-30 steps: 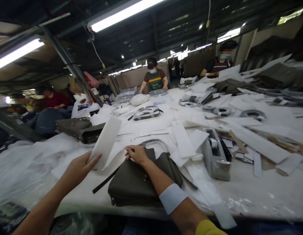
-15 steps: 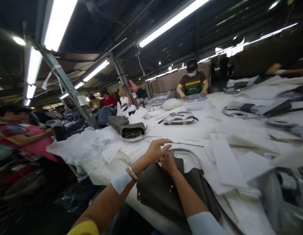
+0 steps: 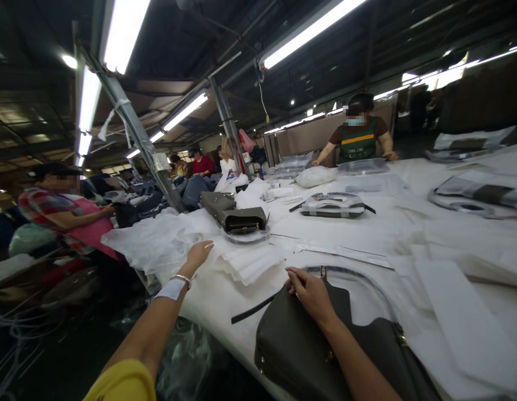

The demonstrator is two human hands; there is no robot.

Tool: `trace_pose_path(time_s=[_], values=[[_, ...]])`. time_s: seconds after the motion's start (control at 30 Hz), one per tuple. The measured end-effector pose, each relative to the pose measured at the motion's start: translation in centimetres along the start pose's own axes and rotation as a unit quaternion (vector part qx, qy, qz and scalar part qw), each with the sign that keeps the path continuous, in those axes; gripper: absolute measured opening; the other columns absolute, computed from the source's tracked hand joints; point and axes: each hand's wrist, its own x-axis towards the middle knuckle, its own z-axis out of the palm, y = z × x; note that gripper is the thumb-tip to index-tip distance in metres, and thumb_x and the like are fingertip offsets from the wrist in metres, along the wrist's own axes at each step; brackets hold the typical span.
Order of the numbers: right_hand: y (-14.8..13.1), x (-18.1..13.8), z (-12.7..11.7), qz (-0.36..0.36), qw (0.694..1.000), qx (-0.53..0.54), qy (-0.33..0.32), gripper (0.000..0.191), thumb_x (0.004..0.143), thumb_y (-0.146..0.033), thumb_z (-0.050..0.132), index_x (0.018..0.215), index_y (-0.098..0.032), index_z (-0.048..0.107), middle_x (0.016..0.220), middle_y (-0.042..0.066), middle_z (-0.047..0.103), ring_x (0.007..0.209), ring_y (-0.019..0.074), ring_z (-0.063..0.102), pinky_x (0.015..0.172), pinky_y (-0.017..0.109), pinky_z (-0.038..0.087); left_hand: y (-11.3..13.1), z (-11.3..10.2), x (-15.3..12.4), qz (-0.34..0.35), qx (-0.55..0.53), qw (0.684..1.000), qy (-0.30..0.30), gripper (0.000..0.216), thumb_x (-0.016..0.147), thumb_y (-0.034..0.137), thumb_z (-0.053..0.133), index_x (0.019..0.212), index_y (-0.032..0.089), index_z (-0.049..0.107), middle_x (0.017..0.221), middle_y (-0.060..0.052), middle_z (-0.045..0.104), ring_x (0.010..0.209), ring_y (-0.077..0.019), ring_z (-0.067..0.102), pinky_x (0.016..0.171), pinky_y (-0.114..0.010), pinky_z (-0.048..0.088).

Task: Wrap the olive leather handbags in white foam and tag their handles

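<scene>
Our right hand [image 3: 310, 289] rests loosely, fingers curled, on the dark olive handbag [image 3: 308, 345] lying flat at the table [image 3: 367, 234] edge, strap trailing left; our left hand [image 3: 196, 256] spreads flat on white sheets [image 3: 245, 262] beyond.

Across my table a second grey handbag [image 3: 237, 214] sits on a clear wrap, with a wrapped strap bundle [image 3: 333, 205] further right. A co-worker in a green apron [image 3: 358, 143] stands at the far end, another in a plaid shirt [image 3: 60, 214] at my left.

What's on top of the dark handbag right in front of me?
The right hand rests on the handbag near its top edge, forearm lying across it. The bag's inside is not visible.
</scene>
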Motion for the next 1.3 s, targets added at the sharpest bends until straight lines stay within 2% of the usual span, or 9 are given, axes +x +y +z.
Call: trace_pose_path(time_s=[0.17, 0.3, 0.6, 0.9, 1.03, 1.3], values=[[0.4, -0.2, -0.2, -0.001, 1.000, -0.014, -0.006, 0.041, 0.093, -0.050, 0.047, 0.113, -0.022, 0.070, 0.083, 0.004, 0.075, 0.063, 0.0208, 0.069, 0.070, 0.034, 0.055, -1.0, 2.9, 3.1, 0.049, 0.024, 0.997, -0.056, 0.034, 0.094, 0.037, 0.060, 0.121, 0.017, 0.059, 0.125, -0.010, 0.060, 0.108, -0.0237, 0.061, 0.091, -0.046, 0.053], [0.7, 0.0, -0.3, 0.003, 0.999, -0.031, -0.011, 0.042, 0.093, -0.051, 0.047, 0.113, -0.023, 0.070, 0.083, 0.003, 0.075, 0.061, 0.0202, 0.068, 0.070, 0.034, 0.055, -1.7, 4.1, 4.4, 0.079, 0.039, 0.992, -0.090, 0.033, 0.094, 0.036, 0.060, 0.121, 0.017, 0.059, 0.123, -0.010, 0.060, 0.106, -0.0233, 0.062, 0.090, -0.045, 0.053], [0.7, 0.0, -0.5, 0.004, 0.998, -0.060, -0.013, 0.043, 0.092, -0.051, 0.045, 0.112, -0.024, 0.072, 0.084, 0.003, 0.076, 0.059, 0.0202, 0.068, 0.071, 0.035, 0.055, -2.6, 4.4, 4.8, 0.137, 0.079, 0.981, -0.115, 0.030, 0.094, 0.036, 0.060, 0.117, 0.017, 0.060, 0.119, -0.009, 0.062, 0.103, -0.0218, 0.063, 0.088, -0.043, 0.054], [0.5, -0.1, -0.4, 0.002, 0.997, -0.075, -0.013, 0.041, 0.091, -0.052, 0.047, 0.108, -0.025, 0.072, 0.083, 0.002, 0.076, 0.060, 0.0207, 0.068, 0.071, 0.035, 0.055, -1.8, 5.0, 5.0, 0.124, 0.123, 0.979, -0.100, 0.032, 0.094, 0.036, 0.060, 0.119, 0.016, 0.059, 0.119, -0.009, 0.062, 0.101, -0.0216, 0.063, 0.086, -0.043, 0.055], [0.4, -0.1, -0.4, 0.008, 0.997, -0.076, -0.014, 0.041, 0.091, -0.053, 0.047, 0.106, -0.025, 0.072, 0.083, 0.002, 0.076, 0.060, 0.0203, 0.068, 0.072, 0.035, 0.055, -1.5, 4.2, 5.3, 0.127, 0.144, 0.979, -0.072, 0.032, 0.094, 0.036, 0.060, 0.119, 0.017, 0.059, 0.119, -0.009, 0.062, 0.101, -0.0217, 0.063, 0.087, -0.043, 0.055], [0.3, 0.0, -0.3, 0.010, 0.997, -0.080, -0.016, 0.040, 0.092, -0.052, 0.047, 0.109, -0.025, 0.071, 0.083, 0.003, 0.075, 0.059, 0.0208, 0.067, 0.069, 0.035, 0.054, 0.2, -0.3, 5.9, 0.172, 0.193, 0.966, -0.016, 0.030, 0.094, 0.035, 0.061, 0.117, 0.016, 0.060, 0.119, -0.009, 0.062, 0.104, -0.0225, 0.062, 0.089, -0.044, 0.054]])
